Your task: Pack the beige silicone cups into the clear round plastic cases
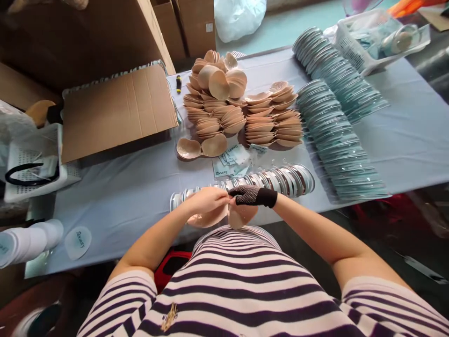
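Observation:
At the table's front edge, close to my body, a beige stick-on bra (242, 215) with two rounded cups hangs from my hands. My left hand (212, 200), bare, has its fingers closed at the middle of the bra where the cups meet. Against it, my right hand (247, 194) in a black dotted glove pinches the same middle part. The fingertips of both hands touch, and the exact grip is hidden. Just beyond my hands lies a row of clear, silver-rimmed round packs (287, 181). Behind them are small printed cards (233, 160) and a single bra (202, 147).
Stacks of beige bras (213, 112) stand mid-table. Two long rows of clear packs (343, 140) lie to the right, beside a white basket (365, 44). A cardboard sheet (121, 112), a yellow-black cutter (178, 84), another basket (35, 180) and round white lids (77, 243) are on the left.

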`<action>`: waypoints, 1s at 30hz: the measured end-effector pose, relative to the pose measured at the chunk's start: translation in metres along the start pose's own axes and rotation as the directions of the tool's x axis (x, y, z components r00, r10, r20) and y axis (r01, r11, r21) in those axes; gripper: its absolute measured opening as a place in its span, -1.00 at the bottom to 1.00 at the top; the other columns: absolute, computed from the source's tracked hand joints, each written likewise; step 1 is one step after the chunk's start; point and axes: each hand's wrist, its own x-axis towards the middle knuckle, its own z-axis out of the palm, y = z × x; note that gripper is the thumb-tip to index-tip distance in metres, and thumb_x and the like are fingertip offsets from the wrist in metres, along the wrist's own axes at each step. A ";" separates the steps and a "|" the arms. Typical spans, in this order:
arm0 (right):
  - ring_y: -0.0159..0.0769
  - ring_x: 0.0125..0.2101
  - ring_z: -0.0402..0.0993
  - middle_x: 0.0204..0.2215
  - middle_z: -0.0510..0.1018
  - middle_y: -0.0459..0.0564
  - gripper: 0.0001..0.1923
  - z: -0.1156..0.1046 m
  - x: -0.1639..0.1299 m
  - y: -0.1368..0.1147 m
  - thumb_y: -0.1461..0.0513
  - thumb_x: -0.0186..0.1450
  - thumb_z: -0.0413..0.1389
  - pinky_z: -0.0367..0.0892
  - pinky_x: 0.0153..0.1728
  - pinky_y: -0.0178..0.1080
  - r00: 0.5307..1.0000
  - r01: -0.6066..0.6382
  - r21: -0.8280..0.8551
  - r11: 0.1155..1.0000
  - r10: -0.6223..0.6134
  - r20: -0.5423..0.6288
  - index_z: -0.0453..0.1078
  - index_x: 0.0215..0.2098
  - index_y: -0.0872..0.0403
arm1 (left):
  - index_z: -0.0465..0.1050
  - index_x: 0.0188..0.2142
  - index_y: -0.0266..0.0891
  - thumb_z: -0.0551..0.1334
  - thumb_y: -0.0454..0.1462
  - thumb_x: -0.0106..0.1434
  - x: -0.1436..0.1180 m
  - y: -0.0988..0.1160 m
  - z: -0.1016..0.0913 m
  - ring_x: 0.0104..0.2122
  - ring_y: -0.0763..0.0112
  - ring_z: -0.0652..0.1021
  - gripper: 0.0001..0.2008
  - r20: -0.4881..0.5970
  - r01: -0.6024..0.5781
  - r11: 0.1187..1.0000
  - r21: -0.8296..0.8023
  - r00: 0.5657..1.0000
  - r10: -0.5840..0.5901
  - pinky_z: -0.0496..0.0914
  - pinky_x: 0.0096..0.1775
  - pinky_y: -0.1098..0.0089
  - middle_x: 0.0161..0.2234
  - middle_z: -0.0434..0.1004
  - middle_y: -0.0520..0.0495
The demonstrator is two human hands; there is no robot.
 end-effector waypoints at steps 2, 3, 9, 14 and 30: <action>-0.36 -0.40 0.46 -0.42 0.60 -0.11 -0.82 -0.003 -0.002 0.000 0.24 0.25 0.11 0.36 -0.35 -0.35 1.000 0.021 -0.006 1.000 -0.021 -0.001 0.54 -0.27 0.13 | 0.57 -0.31 -0.11 0.09 -0.13 0.37 -0.004 0.006 -0.001 -0.31 0.32 0.50 -0.70 -0.041 0.049 0.999 0.024 0.998 -0.048 0.25 -0.27 0.40 -0.32 0.60 0.00; -0.36 -0.41 0.44 -0.43 0.59 -0.11 -0.82 -0.004 -0.003 -0.002 0.25 0.26 0.09 0.35 -0.35 -0.34 0.999 0.032 -0.029 0.999 -0.032 0.008 0.53 -0.29 0.14 | 0.57 -0.33 -0.12 0.09 -0.13 0.36 -0.005 0.007 -0.001 -0.32 0.32 0.50 -0.70 -0.048 0.060 0.998 0.007 0.997 -0.060 0.26 -0.27 0.40 -0.34 0.59 0.00; -0.34 -0.46 0.39 -0.43 0.60 -0.04 -0.83 -0.006 -0.008 -0.026 0.29 0.24 0.09 0.24 -0.39 -0.30 0.998 -0.052 -0.342 0.938 0.060 0.010 0.54 -0.35 0.09 | 0.58 -0.34 -0.22 0.19 -0.15 0.25 -0.005 0.000 0.012 -0.32 0.37 0.53 -0.76 0.059 0.055 0.950 -0.309 0.998 -0.038 0.34 -0.28 0.43 -0.36 0.61 0.01; -0.31 -0.45 0.40 -0.42 0.61 -0.01 -0.83 0.012 -0.006 -0.026 0.25 0.23 0.09 0.18 -0.42 -0.30 0.981 -0.186 -0.401 0.897 0.151 -0.118 0.54 -0.34 0.07 | 0.57 -0.44 -0.27 0.22 -0.15 0.19 -0.002 -0.019 0.032 -0.41 0.40 0.51 -0.75 -0.013 0.126 0.880 -0.458 0.989 -0.149 0.34 -0.33 0.42 -0.47 0.57 0.00; -0.25 -0.39 0.44 -0.45 0.56 0.01 -0.85 0.023 0.001 0.001 0.20 0.27 0.07 0.32 -0.19 -0.23 0.918 -0.129 -0.323 0.937 -0.011 -0.396 0.44 -0.40 0.07 | 0.55 -0.40 -0.26 0.18 -0.07 0.23 0.004 -0.032 0.045 -0.37 0.40 0.53 -0.68 0.036 0.114 0.753 -0.648 0.992 -0.120 0.38 -0.25 0.42 -0.43 0.56 -0.02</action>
